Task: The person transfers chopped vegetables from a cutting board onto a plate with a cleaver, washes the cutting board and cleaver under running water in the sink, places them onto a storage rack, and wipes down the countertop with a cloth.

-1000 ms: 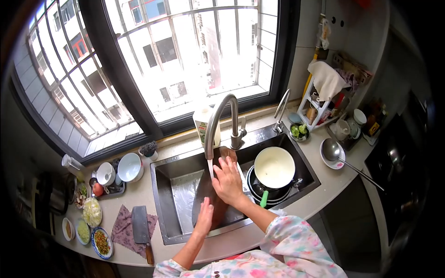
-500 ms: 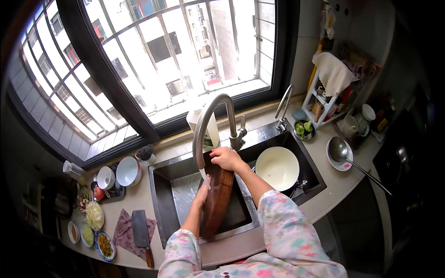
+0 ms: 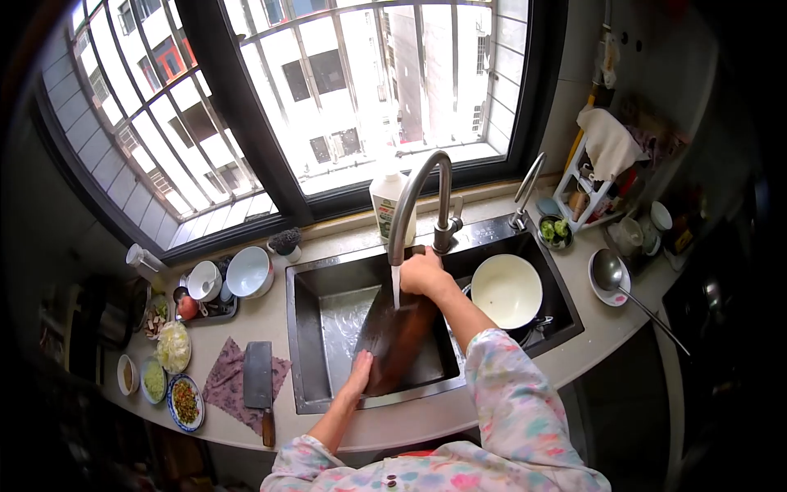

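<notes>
A thick wooden chopping board [image 3: 403,344], blurred by motion, stands tilted on its edge in the left basin of the sink [image 3: 305,328]. My right hand [image 3: 423,272] grips its far upper edge, just behind the faucet [image 3: 400,221]. Low on the board's left face, near its close end, my left hand [image 3: 357,375] rests with fingers stretched out. Running water [image 3: 396,289] falls from the spout onto the board. The board's underside and the tips of my right fingers are hidden.
A cream-coloured pot [image 3: 507,291] occupies the right basin. Left of the sink, a cleaver [image 3: 258,377] lies on a purple cloth [image 3: 223,379], near several bowls and plates of cut food. To the right, a ladle [image 3: 611,275] rests on a dish. A white jug [image 3: 385,201] stands behind the faucet.
My left hand has slid down the board's face toward me, away from the water stream. My right hand still grips the far edge. The camera view has shifted slightly.
</notes>
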The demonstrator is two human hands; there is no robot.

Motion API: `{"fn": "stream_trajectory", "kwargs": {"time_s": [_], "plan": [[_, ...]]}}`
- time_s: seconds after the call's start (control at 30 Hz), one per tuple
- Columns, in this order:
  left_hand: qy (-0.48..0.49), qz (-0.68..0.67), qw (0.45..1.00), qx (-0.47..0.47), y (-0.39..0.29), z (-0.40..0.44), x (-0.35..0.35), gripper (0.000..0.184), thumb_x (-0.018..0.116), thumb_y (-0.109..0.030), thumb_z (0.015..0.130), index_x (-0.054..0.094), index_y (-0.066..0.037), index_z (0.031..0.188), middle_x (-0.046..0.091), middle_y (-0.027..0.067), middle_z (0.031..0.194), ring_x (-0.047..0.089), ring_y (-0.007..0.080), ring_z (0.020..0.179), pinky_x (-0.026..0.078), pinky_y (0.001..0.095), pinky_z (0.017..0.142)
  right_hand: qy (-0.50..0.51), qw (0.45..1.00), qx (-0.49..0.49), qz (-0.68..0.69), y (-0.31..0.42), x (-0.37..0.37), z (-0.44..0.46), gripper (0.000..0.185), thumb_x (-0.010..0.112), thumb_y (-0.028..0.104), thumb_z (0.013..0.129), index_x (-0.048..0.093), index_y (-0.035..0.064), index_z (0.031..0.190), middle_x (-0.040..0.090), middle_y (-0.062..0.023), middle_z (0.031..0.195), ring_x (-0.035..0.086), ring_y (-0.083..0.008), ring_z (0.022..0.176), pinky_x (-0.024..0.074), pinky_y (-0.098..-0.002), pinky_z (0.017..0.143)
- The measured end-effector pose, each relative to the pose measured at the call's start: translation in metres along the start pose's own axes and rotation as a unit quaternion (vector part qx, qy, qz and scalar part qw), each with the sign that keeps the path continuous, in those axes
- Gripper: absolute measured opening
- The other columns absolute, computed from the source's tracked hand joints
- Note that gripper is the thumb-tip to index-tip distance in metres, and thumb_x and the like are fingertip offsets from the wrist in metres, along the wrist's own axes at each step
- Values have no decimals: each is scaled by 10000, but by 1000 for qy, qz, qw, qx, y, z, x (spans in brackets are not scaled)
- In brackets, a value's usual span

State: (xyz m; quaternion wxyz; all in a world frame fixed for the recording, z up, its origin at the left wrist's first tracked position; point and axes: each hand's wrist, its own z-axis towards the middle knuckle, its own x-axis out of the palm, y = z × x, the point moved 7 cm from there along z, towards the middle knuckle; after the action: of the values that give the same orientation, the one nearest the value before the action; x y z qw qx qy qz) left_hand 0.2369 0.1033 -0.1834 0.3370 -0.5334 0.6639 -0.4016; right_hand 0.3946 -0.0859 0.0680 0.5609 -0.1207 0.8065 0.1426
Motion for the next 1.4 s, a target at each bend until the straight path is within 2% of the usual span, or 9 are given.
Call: {"fn": "stream_trajectory", "kwargs": {"time_s": [0.07, 0.27, 0.37, 0.67, 0.73, 0.8, 0.9, 1.13, 1.4], "plan": [[-17, 112, 993, 11, -57, -40, 28, 669, 243, -493, 933, 162, -24, 1404, 91, 133, 1484, 44, 283, 1372, 48, 398, 1102, -8, 999, -5, -36, 19, 0, -18, 313, 518, 263, 736, 684, 94, 940, 662, -125, 957, 622, -278, 935, 237, -524, 986], [44, 136, 964, 223, -179, -54, 89, 592, 311, -404, 926, 177, -94, 1412, 169, 138, 1463, 72, 312, 1368, 71, 521, 1059, -87, 986, -114, -89, 68, 15, -53, 200, 570, 274, 717, 695, 120, 694, 662, -83, 701, 649, -222, 716, 401, -362, 688], [104, 136, 954, 246, -181, -27, 93, 546, 319, -369, 928, 239, -87, 1389, 233, 159, 1433, 153, 291, 1351, 96, 497, 1062, -313, 947, -73, -13, 63, -9, -69, 187, 581, 238, 711, 648, 107, 596, 608, -82, 572, 601, -235, 576, 408, -360, 571], [104, 155, 896, 402, -161, 105, 97, 562, 400, -341, 900, 243, -136, 1399, 218, 92, 1460, 184, 312, 1346, 204, 505, 1041, -397, 915, -48, 58, 57, -20, -72, 114, 592, 173, 686, 609, 63, 664, 580, -139, 682, 563, -284, 703, 409, -396, 751], [112, 212, 945, 223, -169, 133, 99, 550, 333, -412, 918, 224, -195, 1411, 166, 52, 1482, 128, 317, 1361, 168, 534, 1043, -403, 913, -36, 56, 57, -25, -72, 102, 604, 157, 663, 606, 55, 654, 577, -137, 686, 558, -292, 707, 406, -401, 765], [70, 244, 910, 327, -155, 164, 97, 558, 265, -473, 923, 202, -222, 1417, 155, 52, 1485, 106, 314, 1364, 144, 532, 1050, -401, 913, -36, 62, 56, -20, -71, 90, 603, 146, 660, 599, 59, 637, 575, -128, 680, 555, -289, 711, 406, -400, 765], [37, 193, 971, 136, -137, 166, 68, 614, 258, -537, 898, 225, -202, 1412, 147, 49, 1487, 111, 304, 1365, 120, 532, 1055, -391, 917, -25, 74, 56, -21, -69, 67, 594, 123, 664, 579, 71, 625, 569, -112, 664, 551, -286, 717, 403, -393, 788], [-37, 157, 986, -43, 46, 111, -28, 784, 250, -578, 873, 210, 19, 1380, 185, 211, 1442, 129, 331, 1352, 124, 374, 1097, -372, 923, -10, 99, 53, -18, -67, 87, 595, 140, 670, 604, 62, 632, 561, -125, 643, 565, -285, 741, 390, -435, 905], [-51, 187, 976, -95, 6, 15, 6, 778, 229, -633, 857, 168, -98, 1418, 97, 115, 1487, 60, 318, 1368, 60, 506, 1073, -417, 904, 32, 90, 46, -14, -77, 108, 600, 165, 676, 635, 65, 656, 611, -100, 756, 563, -268, 868, 350, -454, 919]]}}
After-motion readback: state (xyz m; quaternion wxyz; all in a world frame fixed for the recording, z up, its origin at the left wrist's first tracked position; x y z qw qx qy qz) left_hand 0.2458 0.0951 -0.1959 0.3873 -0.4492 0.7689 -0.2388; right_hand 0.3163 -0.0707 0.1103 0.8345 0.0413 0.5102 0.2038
